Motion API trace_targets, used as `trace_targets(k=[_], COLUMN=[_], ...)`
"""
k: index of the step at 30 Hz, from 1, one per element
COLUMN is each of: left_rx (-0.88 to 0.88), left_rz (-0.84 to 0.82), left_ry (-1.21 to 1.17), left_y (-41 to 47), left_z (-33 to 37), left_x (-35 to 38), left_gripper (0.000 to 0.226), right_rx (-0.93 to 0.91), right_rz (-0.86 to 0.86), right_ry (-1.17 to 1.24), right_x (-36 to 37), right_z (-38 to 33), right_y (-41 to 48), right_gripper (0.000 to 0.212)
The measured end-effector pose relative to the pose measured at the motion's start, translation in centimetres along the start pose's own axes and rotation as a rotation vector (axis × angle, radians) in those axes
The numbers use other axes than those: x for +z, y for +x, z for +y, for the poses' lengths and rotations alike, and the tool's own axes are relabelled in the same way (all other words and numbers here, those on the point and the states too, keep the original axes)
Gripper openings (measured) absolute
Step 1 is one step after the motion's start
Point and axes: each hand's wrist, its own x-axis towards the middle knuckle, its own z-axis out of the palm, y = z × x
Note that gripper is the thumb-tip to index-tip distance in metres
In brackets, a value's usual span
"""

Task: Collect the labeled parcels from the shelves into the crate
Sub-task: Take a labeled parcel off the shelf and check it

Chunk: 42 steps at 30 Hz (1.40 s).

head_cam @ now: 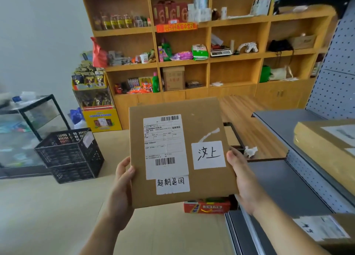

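Observation:
A flat brown cardboard parcel [203,120] with a white shipping label and two handwritten white stickers is held up in front of me, its labeled face toward the camera. My left hand [123,179] grips its lower left edge, thumb on the front. My right hand [240,174] grips its lower right edge, thumb on the front. A black plastic crate [71,154] stands on the floor to the left, apart from the parcel. Its inside is not visible.
Grey metal shelves [284,187] at the right hold another labeled parcel [326,145] and one at the bottom right [324,233]. A wooden shelf unit [192,62] with goods fills the back wall. A glass cabinet [28,124] stands far left. A red box [207,206] lies on the floor.

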Motion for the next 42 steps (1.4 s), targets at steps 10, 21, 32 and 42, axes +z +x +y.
trace_targets(k=[10, 21, 32, 42], left_rx=[-0.043, -0.198, -0.336, -0.539], left_rz=[-0.018, -0.111, -0.103, -0.204], left_ry=[0.009, -0.006, 0.121, 0.356], left_y=[16.6, 34.8, 47.2, 55.7], left_z=[-2.8, -6.1, -14.0, -26.0], left_x=[-0.8, 0.3, 6.7, 14.7], left_gripper=[0.058, 0.054, 0.048, 0.040], right_rx=[0.020, 0.070, 0.169, 0.510], right_rz=[0.045, 0.216, 0.303, 0.449], right_ry=[0.010, 0.021, -0.002, -0.135], right_x=[0.6, -0.4, -8.9, -20.0], right_z=[1.7, 3.3, 5.1, 6.8], right_y=[15.6, 30.1, 43.1, 53.5], right_gripper=[0.040, 0.046, 0.048, 0.036])
